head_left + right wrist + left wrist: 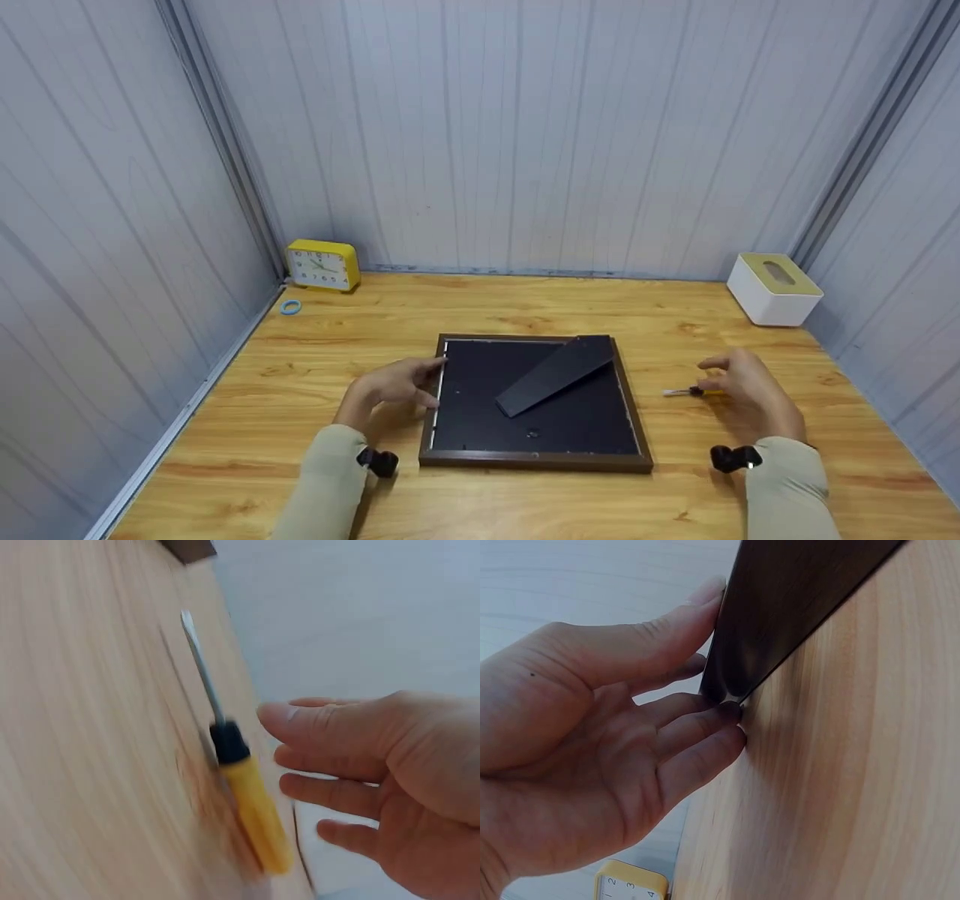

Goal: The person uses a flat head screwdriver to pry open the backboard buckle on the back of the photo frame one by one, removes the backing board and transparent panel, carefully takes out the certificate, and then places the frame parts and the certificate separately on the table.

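A brown picture frame (536, 463) lies face down on the wooden table, its black backing (480, 375) and slanting stand leg (559, 375) facing up. My left hand (397, 382) rests at the frame's left side, thumb and fingertips touching its edge with the fingers fairly straight. In the left wrist view, the fingertips (731, 714) meet the frame's dark side near a corner. To the right, my right hand (746, 379) hovers by a flat-tipped screwdriver (255, 817) with a yellow handle and black collar. Its fingers are spread loosely, apart from the handle in the right wrist view.
A yellow alarm clock (322, 266) stands at the back left, with a small blue ring (290, 307) in front of it. At the back right is a white tissue box (776, 292) with a tan lid. Pale panel walls enclose the table (525, 307) on three sides.
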The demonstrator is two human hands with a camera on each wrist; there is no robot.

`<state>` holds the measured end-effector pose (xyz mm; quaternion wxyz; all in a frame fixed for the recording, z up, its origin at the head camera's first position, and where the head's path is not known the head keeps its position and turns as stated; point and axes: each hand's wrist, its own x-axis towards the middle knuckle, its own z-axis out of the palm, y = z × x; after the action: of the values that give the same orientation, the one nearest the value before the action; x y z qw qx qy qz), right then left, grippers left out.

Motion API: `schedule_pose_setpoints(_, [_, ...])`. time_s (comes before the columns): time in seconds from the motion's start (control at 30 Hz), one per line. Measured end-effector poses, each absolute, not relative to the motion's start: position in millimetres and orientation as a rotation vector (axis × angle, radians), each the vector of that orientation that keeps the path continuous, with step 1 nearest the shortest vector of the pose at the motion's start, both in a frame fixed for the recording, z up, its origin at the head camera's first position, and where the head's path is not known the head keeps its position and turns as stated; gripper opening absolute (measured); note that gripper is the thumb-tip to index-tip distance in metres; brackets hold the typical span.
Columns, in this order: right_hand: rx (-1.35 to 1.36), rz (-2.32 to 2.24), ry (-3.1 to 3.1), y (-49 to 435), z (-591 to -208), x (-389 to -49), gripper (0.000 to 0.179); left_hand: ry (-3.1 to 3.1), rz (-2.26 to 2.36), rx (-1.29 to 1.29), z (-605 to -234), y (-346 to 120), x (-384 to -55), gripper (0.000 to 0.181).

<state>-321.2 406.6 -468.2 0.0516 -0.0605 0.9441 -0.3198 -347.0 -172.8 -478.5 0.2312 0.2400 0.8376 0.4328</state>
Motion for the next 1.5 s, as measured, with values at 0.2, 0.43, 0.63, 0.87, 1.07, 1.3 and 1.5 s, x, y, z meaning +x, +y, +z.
schedule_pose_setpoints(0.2, [0.019,-1.127,2.661,423,-474,-316,0.051,2.295,1.207,0.642,-479,-173,-346,0.086])
schedule_pose_setpoints(0.43, [0.016,-1.072,2.713,428,-481,-319,0.036,2.274,1.217,0.718,-478,-175,-347,0.083])
schedule_pose_setpoints(0.63, [0.053,-1.354,2.554,423,-478,-313,0.047,2.272,1.157,0.765,-481,-181,-347,0.084])
schedule_pose_setpoints(0.87, [-0.389,-1.016,2.904,391,-445,-312,0.033,2.320,0.871,0.725,-476,-181,-339,0.120])
schedule_pose_setpoints(1.07, [-0.673,-1.137,2.782,347,-434,-314,0.021,2.319,0.816,0.726,-477,-177,-338,0.129])
schedule_pose_setpoints(1.3, [-0.925,-1.193,2.621,292,-446,-315,0.019,2.337,0.796,0.731,-477,-177,-337,0.129])
schedule_pose_setpoints(1.5, [-1.119,-1.345,2.579,252,-454,-315,0.015,2.344,0.806,0.707,-475,-177,-337,0.129])
